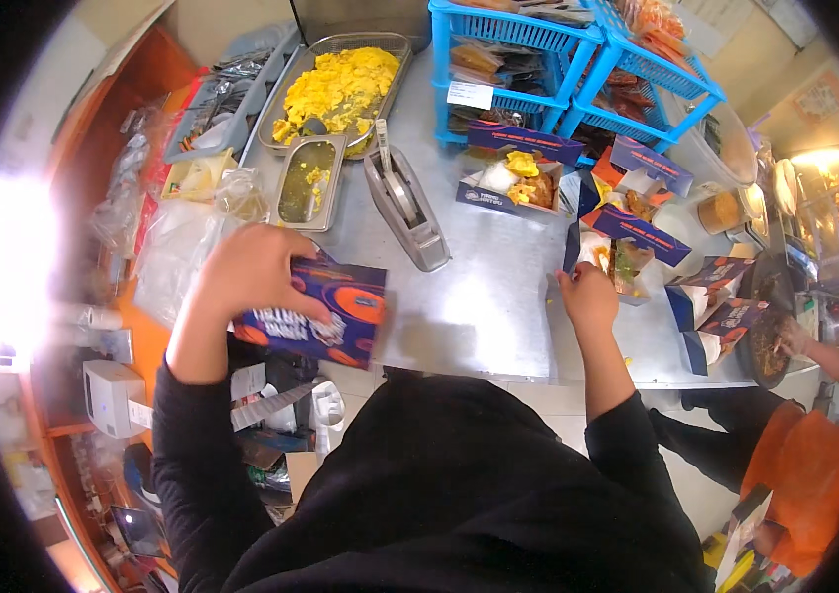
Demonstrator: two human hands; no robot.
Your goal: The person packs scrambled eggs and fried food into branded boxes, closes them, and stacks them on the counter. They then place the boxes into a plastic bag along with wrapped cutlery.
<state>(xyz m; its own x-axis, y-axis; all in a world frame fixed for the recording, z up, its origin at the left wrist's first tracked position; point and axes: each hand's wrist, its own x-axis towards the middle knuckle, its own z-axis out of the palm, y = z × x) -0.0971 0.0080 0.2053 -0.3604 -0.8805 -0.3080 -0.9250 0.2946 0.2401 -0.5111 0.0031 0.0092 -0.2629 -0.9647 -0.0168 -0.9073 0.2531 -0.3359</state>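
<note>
My left hand point(260, 278) grips a closed purple and orange printed takeaway box point(345, 307) at the near left edge of the steel worktop. On the right, my right hand point(590, 293) has its fingers curled at the near left side of an open takeaway box point(630, 270) with food inside; whether it grips the box is not clear. Behind that box stands another open one point(630, 200). An open box with rice, egg and fried meat point(512, 185) lies further left. A grey tape dispenser point(408, 211) lies between my hands, towards the back.
A mesh tray of scrambled egg point(338, 89) and a small steel pan point(309, 185) stand back left, beside a cutlery organiser point(219, 104). Blue plastic racks point(516, 30) hold packets at the back. More open boxes point(719, 326) stand right, near a co-worker in orange point(805, 474) reaching to a dark round pan point(764, 333).
</note>
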